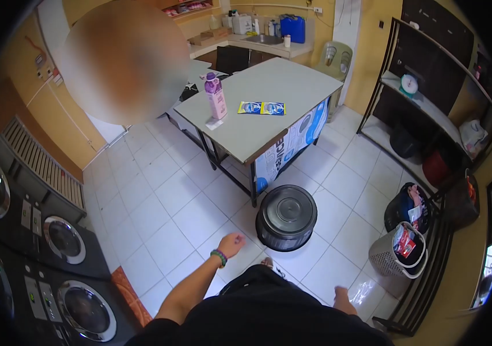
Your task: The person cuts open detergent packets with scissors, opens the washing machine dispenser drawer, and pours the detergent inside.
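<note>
The left fingers (240, 237) hung in the air over the tiled floor (174, 225), drawn loosely together, with nothing visible in them; how wide or narrow they stood could not be told from this angle. Just behind them, a green and purple bracelet (219, 258) circled the wrist. The right fingers (339, 290) showed only in part, low beside the person's black clothing (269, 314), and their state could not be told either. The black lidded tub (287, 214) stood on the floor to the right of the left fingers and a little ahead, apart from them, and lay ahead and to the left of the right fingers. A foot (267, 262) showed between the two sets of fingers, nearer the left. Ahead of the left fingers, beyond the tub, was the grey-topped desk (277, 81), with a printed banner (289, 144) along its side. On it, nearly straight ahead of those fingers, a purple-capped pink bottle (216, 99) stood upright beside a small white slip (214, 123); two joined blue and yellow packets (262, 108) lay flat to the bottle's right. To the right of the right fingers and slightly ahead stood a pale basket (387, 256) of clothes, with a dark tub (398, 213) of laundry just beyond it. Well to the left of the left fingers were dark front-loading machines (87, 311) with round doors.
</note>
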A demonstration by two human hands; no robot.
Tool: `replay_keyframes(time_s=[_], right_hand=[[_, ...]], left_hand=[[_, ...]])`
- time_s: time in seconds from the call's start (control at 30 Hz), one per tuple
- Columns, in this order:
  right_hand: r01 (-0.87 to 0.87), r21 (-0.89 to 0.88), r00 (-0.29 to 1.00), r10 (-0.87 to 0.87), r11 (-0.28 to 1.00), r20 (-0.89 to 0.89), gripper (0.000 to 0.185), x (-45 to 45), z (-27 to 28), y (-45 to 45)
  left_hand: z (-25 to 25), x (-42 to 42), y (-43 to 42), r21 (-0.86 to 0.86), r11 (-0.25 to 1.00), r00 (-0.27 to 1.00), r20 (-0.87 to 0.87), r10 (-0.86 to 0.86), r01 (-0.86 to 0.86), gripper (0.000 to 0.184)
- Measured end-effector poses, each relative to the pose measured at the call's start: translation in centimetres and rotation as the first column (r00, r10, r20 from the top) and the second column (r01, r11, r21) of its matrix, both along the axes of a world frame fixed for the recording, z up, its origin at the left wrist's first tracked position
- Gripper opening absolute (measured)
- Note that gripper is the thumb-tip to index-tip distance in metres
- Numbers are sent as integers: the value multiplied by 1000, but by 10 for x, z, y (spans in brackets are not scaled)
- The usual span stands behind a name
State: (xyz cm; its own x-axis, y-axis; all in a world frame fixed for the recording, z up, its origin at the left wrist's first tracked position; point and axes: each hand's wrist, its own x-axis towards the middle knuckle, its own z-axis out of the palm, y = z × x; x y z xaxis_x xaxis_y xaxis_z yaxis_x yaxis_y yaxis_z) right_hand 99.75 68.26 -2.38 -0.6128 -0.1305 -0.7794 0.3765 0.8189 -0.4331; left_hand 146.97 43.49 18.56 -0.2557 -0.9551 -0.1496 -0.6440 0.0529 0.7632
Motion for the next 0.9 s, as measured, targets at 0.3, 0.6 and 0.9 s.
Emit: replay_keyframes(time_s=[0.3, 0.6, 0.9], right_hand=[[-620, -450, 784, 486, 643, -386, 29, 127, 104, -259], [619, -4, 683, -541, 785, -490, 21, 303, 69, -126], [868, 344, 400, -915, 359, -54, 16, 519, 73, -122]], left_hand=[[104, -39, -376, -398, 910, 991, -11, -132, 117, 31], [-4, -111, -756, -371, 839, 824, 546, -150, 398, 79], [20, -145, -775, -15, 821, 720, 490, -492, 571, 69]])
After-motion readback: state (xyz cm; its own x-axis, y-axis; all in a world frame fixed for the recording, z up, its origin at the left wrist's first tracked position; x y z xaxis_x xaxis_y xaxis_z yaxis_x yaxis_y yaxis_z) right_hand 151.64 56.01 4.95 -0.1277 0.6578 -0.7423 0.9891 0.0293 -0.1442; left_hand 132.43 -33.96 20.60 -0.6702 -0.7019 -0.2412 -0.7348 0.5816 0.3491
